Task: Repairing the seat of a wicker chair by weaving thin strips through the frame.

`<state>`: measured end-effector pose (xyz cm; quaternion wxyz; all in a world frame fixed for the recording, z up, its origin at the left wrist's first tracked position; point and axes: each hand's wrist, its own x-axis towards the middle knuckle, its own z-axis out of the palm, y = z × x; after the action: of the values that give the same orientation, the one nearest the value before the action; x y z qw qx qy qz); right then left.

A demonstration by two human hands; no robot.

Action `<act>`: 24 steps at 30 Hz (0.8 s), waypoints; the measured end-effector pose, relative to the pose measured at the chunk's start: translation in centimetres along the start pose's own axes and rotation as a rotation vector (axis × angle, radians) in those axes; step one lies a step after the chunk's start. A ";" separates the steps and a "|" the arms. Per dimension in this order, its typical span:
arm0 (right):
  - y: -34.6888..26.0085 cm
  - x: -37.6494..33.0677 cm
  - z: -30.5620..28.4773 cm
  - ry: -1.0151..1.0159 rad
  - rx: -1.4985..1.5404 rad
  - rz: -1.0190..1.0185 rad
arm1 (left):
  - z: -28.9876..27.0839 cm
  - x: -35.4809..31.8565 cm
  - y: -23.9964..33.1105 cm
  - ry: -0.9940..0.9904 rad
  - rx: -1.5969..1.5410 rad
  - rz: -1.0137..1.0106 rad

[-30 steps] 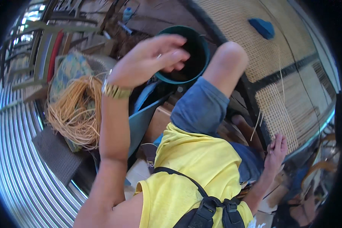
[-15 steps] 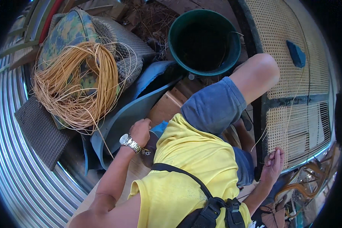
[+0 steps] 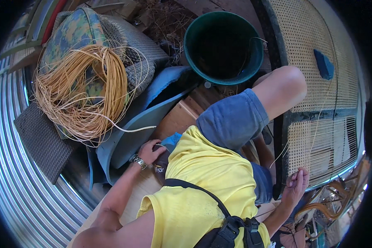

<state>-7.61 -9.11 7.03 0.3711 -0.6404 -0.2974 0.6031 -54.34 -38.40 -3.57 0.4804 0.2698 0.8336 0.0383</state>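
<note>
My left hand [image 3: 149, 153], with a metal watch [image 3: 138, 161] on its wrist, is curled beside a dark printed item [image 3: 161, 162] against my yellow shirt. A short pale sliver shows by its fingertips; what they grip is unclear. My right hand [image 3: 296, 184] is closed in a pinch at the lower corner of a woven cane panel [image 3: 299, 146] on a dark frame. Anything in that pinch is too small to make out. Rows of loose, parallel cane strands [image 3: 332, 138] cross the unfilled part. A thin strand [image 3: 282, 153] sticks out past the frame's near edge.
A large coil of tan cane [image 3: 113, 82] lies on a camouflage-patterned bag [image 3: 72, 35] at the left. Behind my knee stands a green bucket [image 3: 190, 62]. Blue foam sheets [image 3: 130, 128] and corrugated metal [image 3: 41, 182] are to the left. A blue block [image 3: 323, 64] rests on the cane panel.
My left hand has moved slightly down and its fingers have loosened a little. One cane end from the coil now points right over the blue foam instead of downward. My right hand is slightly lower.
</note>
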 end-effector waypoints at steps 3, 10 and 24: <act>0.0 -0.2 0.1 0.042 0.001 0.006 | -1.1 -0.3 -0.1 -0.090 -0.029 0.092; 0.8 -0.3 0.0 0.053 -0.039 0.010 | 0.3 0.9 -1.9 0.016 -0.053 -0.150; 0.9 -0.5 -0.3 0.031 -0.062 0.022 | 2.8 0.4 -6.1 -0.475 0.058 -0.179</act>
<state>-7.44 -10.05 6.59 0.3491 -0.6641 -0.3029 0.5877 -54.71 -43.93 -7.31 0.6564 0.2099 0.7187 -0.0926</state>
